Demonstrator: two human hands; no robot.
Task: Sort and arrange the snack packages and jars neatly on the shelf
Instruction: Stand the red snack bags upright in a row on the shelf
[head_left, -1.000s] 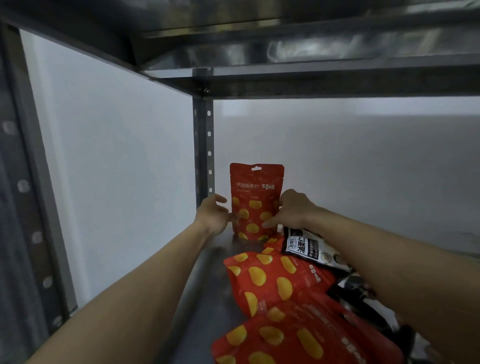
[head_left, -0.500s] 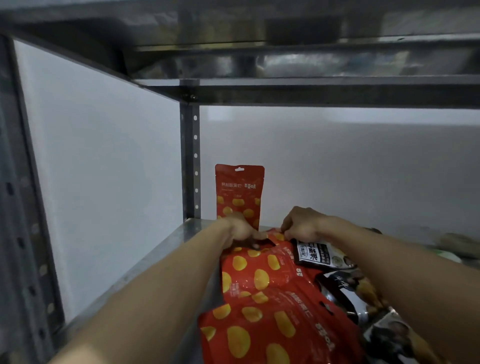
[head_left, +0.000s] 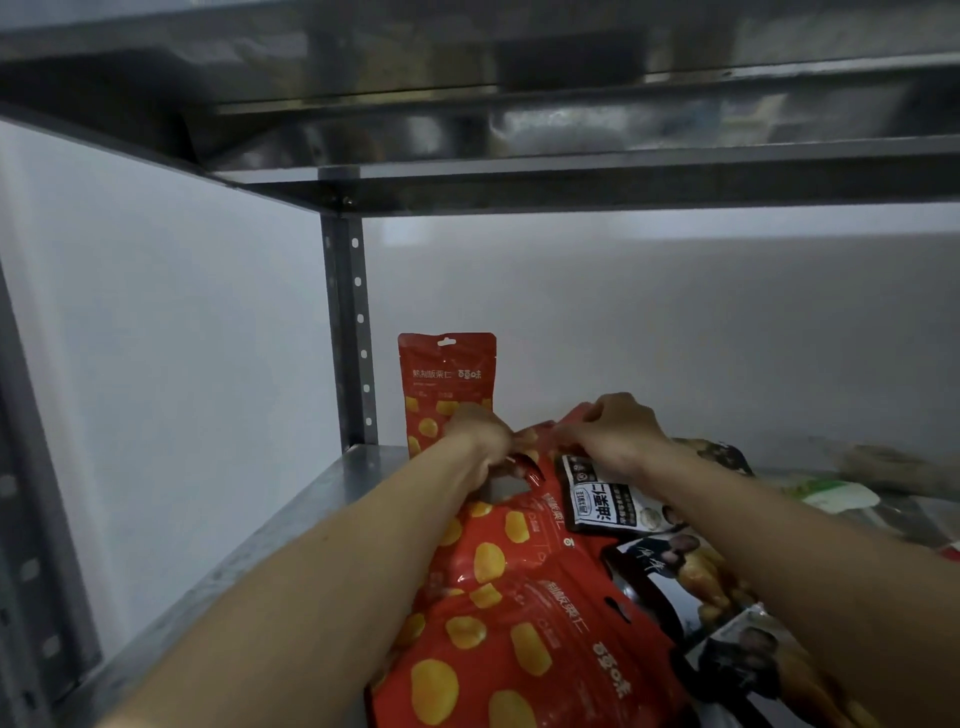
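One red snack pouch (head_left: 445, 379) with yellow chestnut prints stands upright against the back wall at the shelf's far left corner. In front of it a second red pouch (head_left: 493, 540) lies tilted; my left hand (head_left: 480, 439) and my right hand (head_left: 608, 428) both pinch its top edge. A third red pouch (head_left: 524, 660) lies flat nearest me. A black-and-white chestnut packet (head_left: 608, 501) lies just under my right wrist.
Dark packets with yellow contents (head_left: 691, 577) pile at the right front. A pale green-and-white packet (head_left: 831, 493) lies further right at the back. The metal shelf (head_left: 291, 525) has bare surface along its left edge; an upright post (head_left: 348, 332) and the upper shelf (head_left: 571, 182) bound the space.
Both hands left the standing pouch at the back and came forward to the lying red pouch, now pinching and lifting its top edge. The camera dropped and moved closer.
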